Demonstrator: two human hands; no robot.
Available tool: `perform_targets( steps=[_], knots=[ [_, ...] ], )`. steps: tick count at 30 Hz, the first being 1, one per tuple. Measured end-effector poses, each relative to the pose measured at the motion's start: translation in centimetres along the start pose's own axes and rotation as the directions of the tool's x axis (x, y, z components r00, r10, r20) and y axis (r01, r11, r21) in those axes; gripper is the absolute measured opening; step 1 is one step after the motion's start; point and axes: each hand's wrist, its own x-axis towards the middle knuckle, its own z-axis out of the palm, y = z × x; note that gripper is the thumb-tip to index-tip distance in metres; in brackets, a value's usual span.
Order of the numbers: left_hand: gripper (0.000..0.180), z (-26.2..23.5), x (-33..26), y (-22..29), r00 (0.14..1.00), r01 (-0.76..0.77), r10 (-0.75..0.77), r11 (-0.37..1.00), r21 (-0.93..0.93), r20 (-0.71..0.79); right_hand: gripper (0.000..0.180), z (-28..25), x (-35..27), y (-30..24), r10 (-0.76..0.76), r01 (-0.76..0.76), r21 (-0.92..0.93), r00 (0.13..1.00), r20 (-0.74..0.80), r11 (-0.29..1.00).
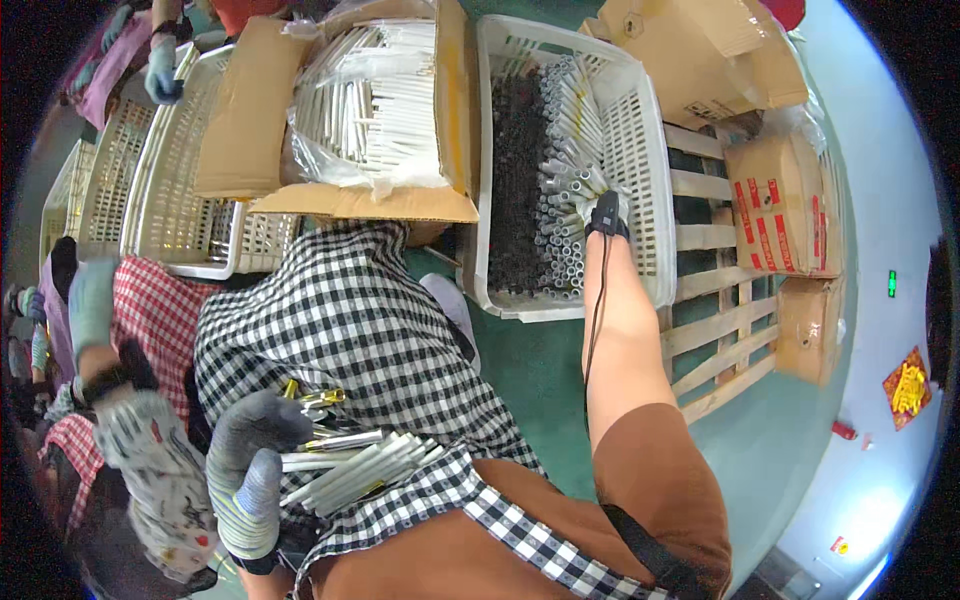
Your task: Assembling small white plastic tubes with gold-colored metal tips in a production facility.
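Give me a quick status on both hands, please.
Left hand gripping a bundle of white tubes on the lap. Right hand reaching into the white crate of tubes. Nothing in the way.

A factory packing floor: white plastic crates of tubes, cardboard cartons and a wooden pallet crowd the upper frame.

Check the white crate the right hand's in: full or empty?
Partly full: the white crate holds rows of grey tubes, which the right hand reaches.
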Motion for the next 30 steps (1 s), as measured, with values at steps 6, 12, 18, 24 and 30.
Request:
perform_targets(
  steps=[6, 12, 18, 24, 30],
  knots=[
    [0.057, 0.1, 0.2, -0.3, 0.994, -0.007, 0.011, 0.999, 0.037, -0.110, 0.028, -1.4, 1.3, -0.1, -0.244, 0.166, -0.689, 0.970, -0.017, 0.705],
    [0.058, 0.1, 0.8, -0.2, 0.998, 0.010, -0.003, 0.992, 0.128, -0.059, 0.029, -2.7, 1.4, -1.1, -0.315, 0.294, -0.918, 0.927, 0.205, 0.265],
    [0.058, -0.3, 0.5, -0.3, 0.999, -0.037, 0.040, 0.991, 0.126, -0.026, 0.026, -0.7, -0.4, -2.5, -0.206, 0.306, -0.944, 0.923, 0.326, -0.122],
    [0.054, -0.9, 0.0, 0.2, 1.000, -0.008, 0.010, 0.969, 0.246, -0.007, 0.054, 2.5, -7.2, -3.6, -0.790, 0.597, -0.726, 0.600, 0.122, 0.341],
    [0.056, -2.2, -0.1, 1.1, 0.988, 0.062, -0.093, 0.971, 0.233, 0.124, 0.064, 4.7, -11.8, -7.5, -0.563, 0.621, -0.781, 0.620, 0.546, -0.074]
  ],
)
